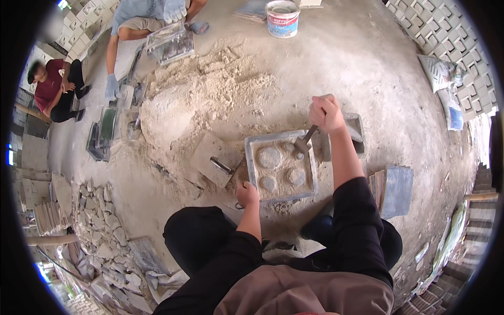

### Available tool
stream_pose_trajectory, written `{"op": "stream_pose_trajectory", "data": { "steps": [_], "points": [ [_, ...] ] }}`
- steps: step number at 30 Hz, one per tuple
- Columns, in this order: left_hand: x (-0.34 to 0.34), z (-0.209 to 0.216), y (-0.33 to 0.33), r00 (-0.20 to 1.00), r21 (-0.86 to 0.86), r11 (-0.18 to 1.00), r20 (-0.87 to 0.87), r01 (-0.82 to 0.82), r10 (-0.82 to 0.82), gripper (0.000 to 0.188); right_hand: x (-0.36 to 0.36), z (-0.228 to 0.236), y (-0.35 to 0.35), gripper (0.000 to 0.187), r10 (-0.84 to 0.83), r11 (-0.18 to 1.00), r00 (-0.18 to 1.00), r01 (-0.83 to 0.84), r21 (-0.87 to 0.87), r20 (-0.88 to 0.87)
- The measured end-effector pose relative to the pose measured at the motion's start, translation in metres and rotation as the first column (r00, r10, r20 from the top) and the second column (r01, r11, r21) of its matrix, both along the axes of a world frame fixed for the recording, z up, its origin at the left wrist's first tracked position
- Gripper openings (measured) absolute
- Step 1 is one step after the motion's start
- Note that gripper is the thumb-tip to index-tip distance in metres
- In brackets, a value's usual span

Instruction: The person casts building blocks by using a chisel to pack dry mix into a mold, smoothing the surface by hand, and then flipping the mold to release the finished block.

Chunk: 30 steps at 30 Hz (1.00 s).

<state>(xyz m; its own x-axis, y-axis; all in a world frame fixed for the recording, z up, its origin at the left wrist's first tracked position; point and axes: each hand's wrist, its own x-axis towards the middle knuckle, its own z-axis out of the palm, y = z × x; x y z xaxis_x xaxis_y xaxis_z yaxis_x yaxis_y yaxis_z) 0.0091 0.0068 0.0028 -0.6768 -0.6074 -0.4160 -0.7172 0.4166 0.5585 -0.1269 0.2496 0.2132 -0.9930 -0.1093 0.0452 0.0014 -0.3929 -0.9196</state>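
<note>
A square grey mould frame lies on the floor before me, filled with pale powder and several round raised discs. My right hand is closed round the handle of a short tool with a blocky dark head. That head is over the frame's far right part, by a small disc. At the near left corner of the frame my left hand is closed in a fist; what it holds, if anything, is hidden. Left of the frame, a square flat board carries a short dark metal piece.
A heap of pale powder spreads beyond the board. A grey trough stands beside my right forearm, and flat slabs stand further right. A white bucket is at the back. A gloved co-worker squats by metal moulds; another person sits left.
</note>
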Motion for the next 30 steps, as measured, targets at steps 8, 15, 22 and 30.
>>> {"op": "stream_pose_trajectory", "data": {
  "steps": [8,15,22,30],
  "points": [
    [0.000,-0.003,0.001,1.000,0.008,1.000,0.007,0.013,-0.013,0.033,0.005,-0.002,-0.006,0.048,-0.291,0.953,0.957,0.289,0.089,0.012],
    [0.000,0.001,0.000,0.999,0.011,1.000,-0.043,0.011,-0.011,0.033,0.016,-0.012,-0.027,0.045,-0.457,0.850,0.882,0.471,0.235,-0.116],
    [0.001,-0.007,-0.003,0.998,-0.015,0.999,-0.048,0.042,-0.042,0.034,0.032,-0.020,-0.033,0.042,-0.463,0.803,0.856,0.515,0.300,-0.229],
    [0.001,0.002,-0.002,0.999,0.006,1.000,0.010,0.030,-0.030,0.033,0.040,-0.028,-0.038,0.040,-0.387,0.792,0.899,0.437,0.427,-0.204]
  ]
}}
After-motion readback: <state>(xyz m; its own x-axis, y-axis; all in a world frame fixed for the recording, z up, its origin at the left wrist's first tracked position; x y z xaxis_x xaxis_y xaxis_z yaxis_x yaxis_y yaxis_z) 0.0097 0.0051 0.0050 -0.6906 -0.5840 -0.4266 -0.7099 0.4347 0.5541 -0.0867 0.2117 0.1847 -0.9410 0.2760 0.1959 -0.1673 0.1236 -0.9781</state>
